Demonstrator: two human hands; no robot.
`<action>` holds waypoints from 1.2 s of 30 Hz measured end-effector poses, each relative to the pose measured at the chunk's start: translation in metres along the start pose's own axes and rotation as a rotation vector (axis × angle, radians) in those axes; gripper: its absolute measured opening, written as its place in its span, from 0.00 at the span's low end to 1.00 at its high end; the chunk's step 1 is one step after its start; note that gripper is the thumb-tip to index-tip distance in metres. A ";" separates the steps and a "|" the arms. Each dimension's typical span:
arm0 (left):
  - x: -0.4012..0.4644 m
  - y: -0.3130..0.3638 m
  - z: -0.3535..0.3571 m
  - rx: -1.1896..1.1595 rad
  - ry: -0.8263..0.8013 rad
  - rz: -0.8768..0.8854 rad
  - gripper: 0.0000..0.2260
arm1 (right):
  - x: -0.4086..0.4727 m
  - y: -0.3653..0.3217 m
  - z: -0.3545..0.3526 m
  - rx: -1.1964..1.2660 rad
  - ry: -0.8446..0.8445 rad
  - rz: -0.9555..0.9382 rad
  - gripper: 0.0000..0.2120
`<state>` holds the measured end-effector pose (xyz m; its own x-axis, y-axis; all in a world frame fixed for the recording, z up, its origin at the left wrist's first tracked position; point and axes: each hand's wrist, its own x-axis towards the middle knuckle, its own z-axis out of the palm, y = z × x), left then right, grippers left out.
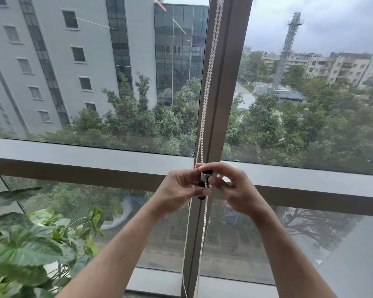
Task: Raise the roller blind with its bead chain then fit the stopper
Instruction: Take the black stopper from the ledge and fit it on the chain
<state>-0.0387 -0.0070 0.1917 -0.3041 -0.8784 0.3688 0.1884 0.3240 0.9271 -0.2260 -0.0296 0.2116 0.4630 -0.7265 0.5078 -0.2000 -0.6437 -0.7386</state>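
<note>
A tall window (116,147) fills the view, its glass uncovered from top to bottom, with no blind fabric in sight; by that evidence the raising looks done and the fitting of the stopper is the step in hand. The landmark is the upright mullion (226,82) dividing the panes. A leafy potted plant (30,244) stands well to the left of the mullion, low in the frame. The white bead chain (209,82) hangs as two strands just in front of the mullion's left edge, running from the top of the view down past the sill.

Where the mullion crosses the horizontal rail, a person's two bare hands meet on the chain. The left hand (181,190) is curled closed, thumb and fingers pinching the small dark stopper (204,186) with its pale clip part against the beads. The right hand (233,186), on the mullion's side of the stopper, is likewise closed in a pinch, fingertips pressing the stopper's upper end. How far the chain is seated inside the stopper cannot be told; fingers hide the joint.

The likely hazards are that the small piece could slip from the fingertips and drop behind the plant, or clamp across only one strand, or between beads, leaving the blind free to creep down.

No brand, label or legible writing shows on stopper, chain or frame.
</note>
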 end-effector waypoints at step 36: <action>-0.009 0.009 0.005 -0.018 0.063 -0.070 0.24 | -0.004 -0.009 -0.010 -0.073 -0.033 -0.050 0.14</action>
<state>-0.0387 0.0051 0.1972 -0.2582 -0.9192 0.2972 0.1859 0.2546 0.9490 -0.2343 -0.0233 0.2203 0.5024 -0.6850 0.5276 -0.2376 -0.6960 -0.6775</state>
